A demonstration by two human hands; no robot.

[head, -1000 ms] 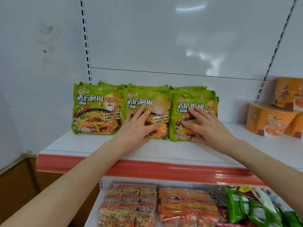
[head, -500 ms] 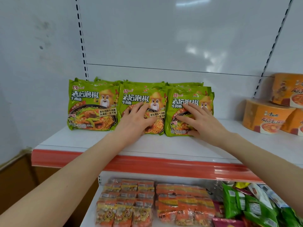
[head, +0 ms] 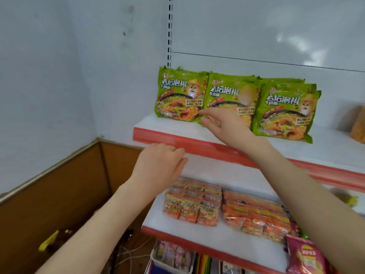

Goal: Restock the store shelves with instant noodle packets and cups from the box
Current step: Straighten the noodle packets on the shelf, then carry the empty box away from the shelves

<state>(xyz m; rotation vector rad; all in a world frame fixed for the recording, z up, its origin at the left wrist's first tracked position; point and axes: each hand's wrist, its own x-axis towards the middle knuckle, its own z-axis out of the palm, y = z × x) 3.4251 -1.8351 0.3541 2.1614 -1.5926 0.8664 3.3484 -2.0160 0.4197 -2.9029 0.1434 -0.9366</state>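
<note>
Three rows of green instant noodle packets stand upright on the upper white shelf (head: 177,127): a left packet (head: 178,93), a middle packet (head: 229,95) and a right packet (head: 284,109). My right hand (head: 223,125) hovers in front of the middle packet with fingers loosely extended leftward, holding nothing. My left hand (head: 160,167) is lower, in front of the shelf's red edge strip (head: 197,147), fingers relaxed and empty. The box is not in view.
Orange noodle cups (head: 357,125) sit blurred at the shelf's far right. The lower shelf (head: 197,232) carries orange snack packets (head: 197,204) and a pink chip bag (head: 304,256). A brown wooden panel (head: 59,194) and white cables (head: 130,254) lie at the lower left.
Both hands have come off the green packets and drawn back. My left hand dropped below the shelf edge. The view swung left, so the shelf now sits to the right.
</note>
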